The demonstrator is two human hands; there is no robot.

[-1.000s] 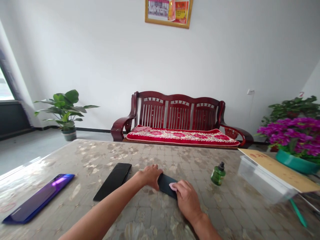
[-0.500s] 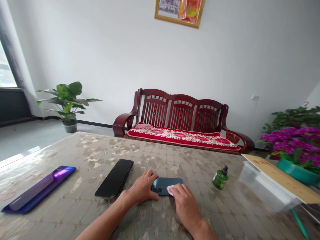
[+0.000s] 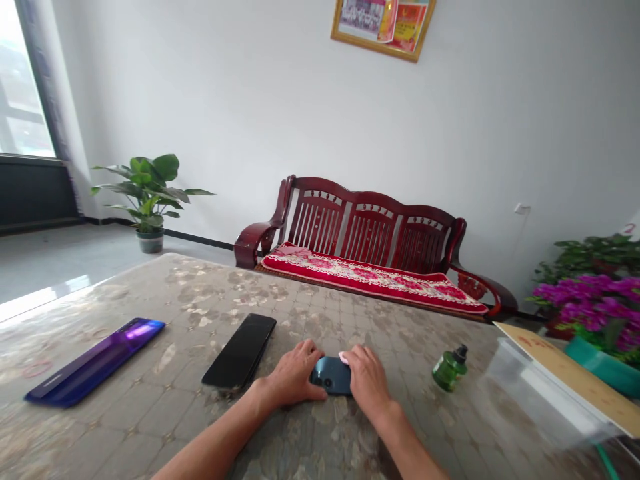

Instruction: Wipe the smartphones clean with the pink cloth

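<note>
A dark blue smartphone [image 3: 336, 377] lies back up on the patterned tablecloth, its camera lenses toward the left end. My left hand [image 3: 298, 375] grips that left end between thumb and fingers. Over the phone's right end rests my right hand [image 3: 368, 375], fingers curled around a small whitish-pink cloth or pad [image 3: 343, 358] that is mostly hidden. A black smartphone [image 3: 241, 351], screen up, is to the left of my left hand. Farther left lies a purple-blue phone [image 3: 96, 363]. A green pump bottle [image 3: 450, 369] stands upright to the right of my right hand.
A clear plastic box [image 3: 540, 393] with a tan board [image 3: 575, 377] on top sits at the table's right side, near purple flowers [image 3: 595, 307] in a teal pot. Behind the table [image 3: 175, 287] are a red wooden bench [image 3: 373, 230] and a potted plant [image 3: 150, 193].
My right hand has slid the cloth from the phone's middle toward its far right part. My left hand keeps its hold. The whole view has shifted and tilted slightly.
</note>
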